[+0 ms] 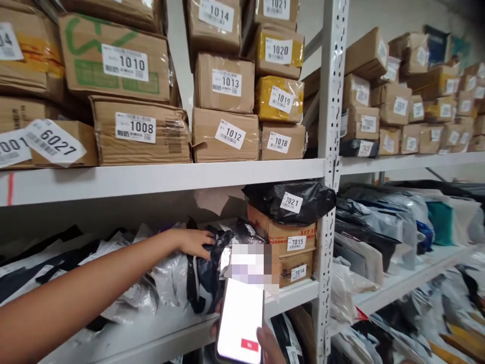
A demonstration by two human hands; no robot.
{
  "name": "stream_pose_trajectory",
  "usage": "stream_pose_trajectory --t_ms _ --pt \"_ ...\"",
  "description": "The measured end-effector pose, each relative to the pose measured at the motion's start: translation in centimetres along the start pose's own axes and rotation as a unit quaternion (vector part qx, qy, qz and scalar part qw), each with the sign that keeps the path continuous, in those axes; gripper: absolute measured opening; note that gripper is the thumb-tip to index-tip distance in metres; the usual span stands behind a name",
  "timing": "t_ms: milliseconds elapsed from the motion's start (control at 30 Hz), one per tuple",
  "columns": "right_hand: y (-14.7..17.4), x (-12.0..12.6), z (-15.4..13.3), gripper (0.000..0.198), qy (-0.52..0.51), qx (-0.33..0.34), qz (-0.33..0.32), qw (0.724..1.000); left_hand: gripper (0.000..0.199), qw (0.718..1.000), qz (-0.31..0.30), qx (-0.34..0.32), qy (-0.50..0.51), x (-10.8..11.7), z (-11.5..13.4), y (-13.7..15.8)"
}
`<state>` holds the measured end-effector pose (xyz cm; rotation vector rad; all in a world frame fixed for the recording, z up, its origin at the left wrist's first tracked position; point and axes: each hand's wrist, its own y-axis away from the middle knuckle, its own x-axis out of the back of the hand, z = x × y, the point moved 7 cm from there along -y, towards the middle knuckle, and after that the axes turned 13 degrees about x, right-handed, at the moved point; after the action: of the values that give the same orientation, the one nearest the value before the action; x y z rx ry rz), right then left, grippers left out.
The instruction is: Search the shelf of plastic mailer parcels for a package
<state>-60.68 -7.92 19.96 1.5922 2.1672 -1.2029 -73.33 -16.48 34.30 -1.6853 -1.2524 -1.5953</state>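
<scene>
My left hand [195, 243] reaches in over the lower shelf from the left. Its fingers are apart and rest on a dark plastic mailing bag [206, 273], one of several bags standing packed in a row. I cannot see any grip closed around that bag. Low in the middle, my right hand [270, 345] is wrapped around a smartphone [239, 316] held upright in front of the shelf. The phone's screen is bright white with a red button near the bottom, and a blurred patch covers its top.
Cardboard boxes [142, 132] with number labels stand stacked on the upper shelf [162, 178]. Right of my hands, a black parcel [273, 202] lies on two boxes [282, 237]. A white perforated post [329, 126] separates this rack from another full of bags.
</scene>
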Motion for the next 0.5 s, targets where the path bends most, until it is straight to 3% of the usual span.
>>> stream_pose_trajectory --t_ms 100,233,367,500 --pt "-3.1 -1.5 -0.3 0.059 -0.058 0.04 -0.001 0.998 0.068 0.998 0.029 0.029 0.045 -0.6 -1.7 1.3" --pt "-6.0 -1.2 0.3 0.059 -0.012 0.09 0.055 0.994 0.074 0.992 0.06 0.053 0.102 -1.4 -3.5 2.0" --pt "-6.6 -0.1 0.6 0.063 0.024 0.144 0.093 0.985 0.067 0.985 0.092 0.027 0.143 -2.0 -5.0 2.4" --pt "-6.2 0.2 0.7 0.062 0.046 0.142 0.087 0.985 0.066 0.97 0.106 0.026 0.216 -2.3 -6.7 3.9"
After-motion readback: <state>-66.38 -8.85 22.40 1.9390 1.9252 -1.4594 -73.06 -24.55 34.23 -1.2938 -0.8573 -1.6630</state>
